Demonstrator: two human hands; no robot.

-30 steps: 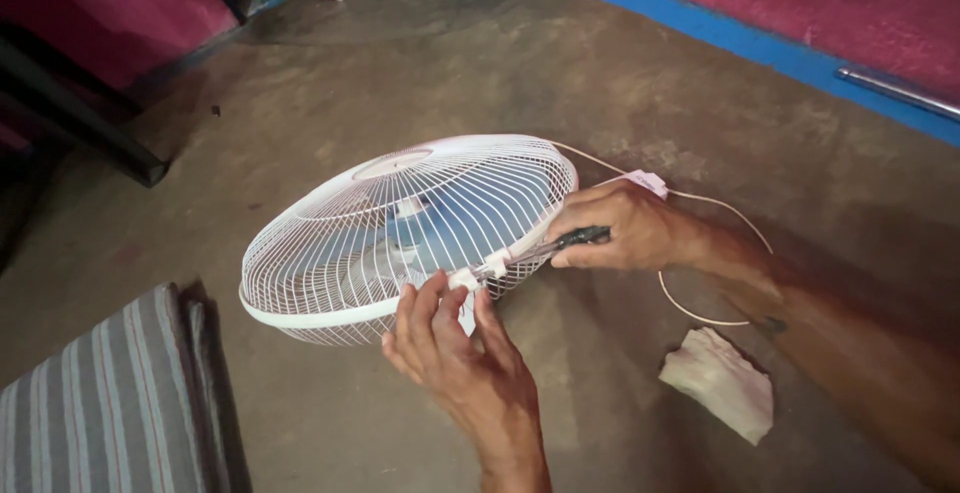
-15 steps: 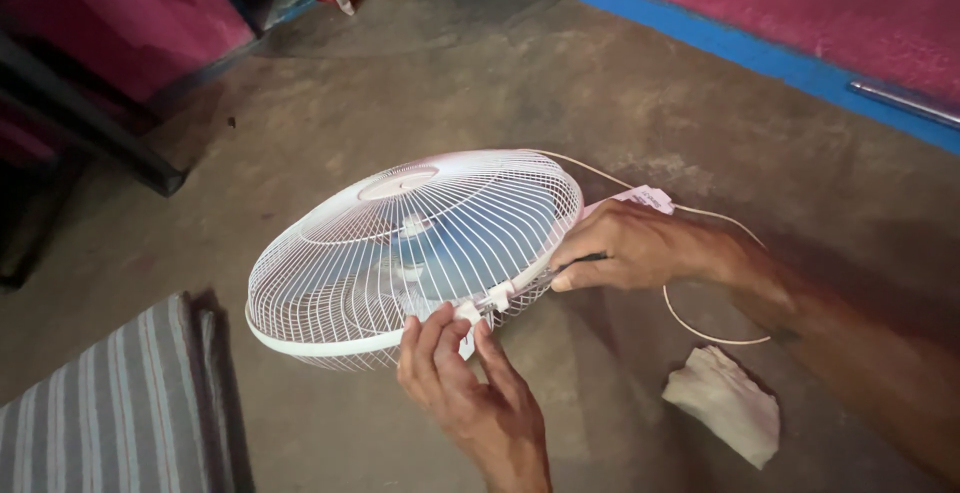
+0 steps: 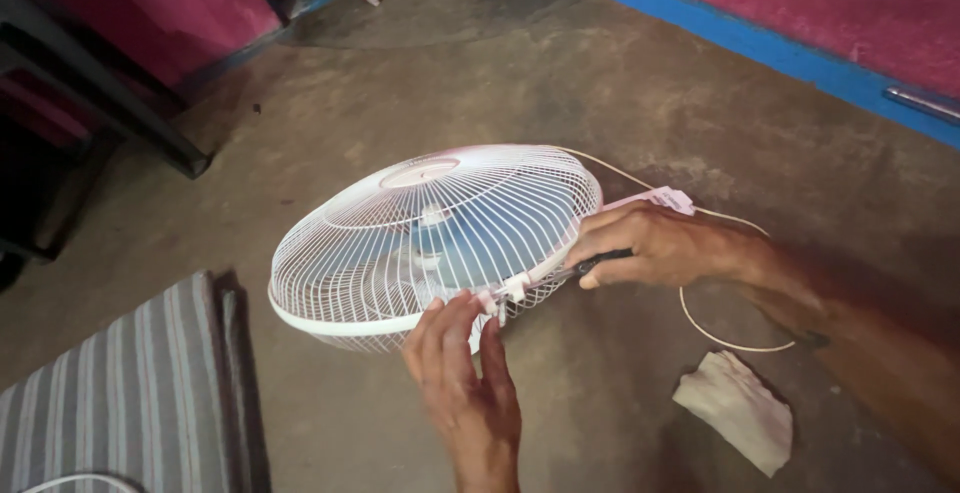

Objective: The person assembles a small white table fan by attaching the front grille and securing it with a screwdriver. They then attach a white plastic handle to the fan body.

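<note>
We note the left hand (image 3: pixel 462 373) pinching the white clip (image 3: pixel 503 295) on the fan guard (image 3: pixel 430 238) near rim. The right hand (image 3: pixel 655 246) is closed on a dark-handled tool (image 3: pixel 600 258) at the guard's right edge.

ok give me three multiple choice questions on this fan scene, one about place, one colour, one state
1. Where does the crumpled pale cloth lie on the grey concrete floor?
A. under the cage
B. near the right forearm
C. on the striped grey mat

2. What colour are the blades inside the round white wire fan cage?
A. red
B. light blue
C. black

3. What does the right hand hold?
A. a dark-handled tool
B. nothing
C. the cloth

Answers: B, it lies apart beside that arm; B, blue shows through the wires; A, fingers close round the handle at the rim while the left hand pinches the clip.
</note>
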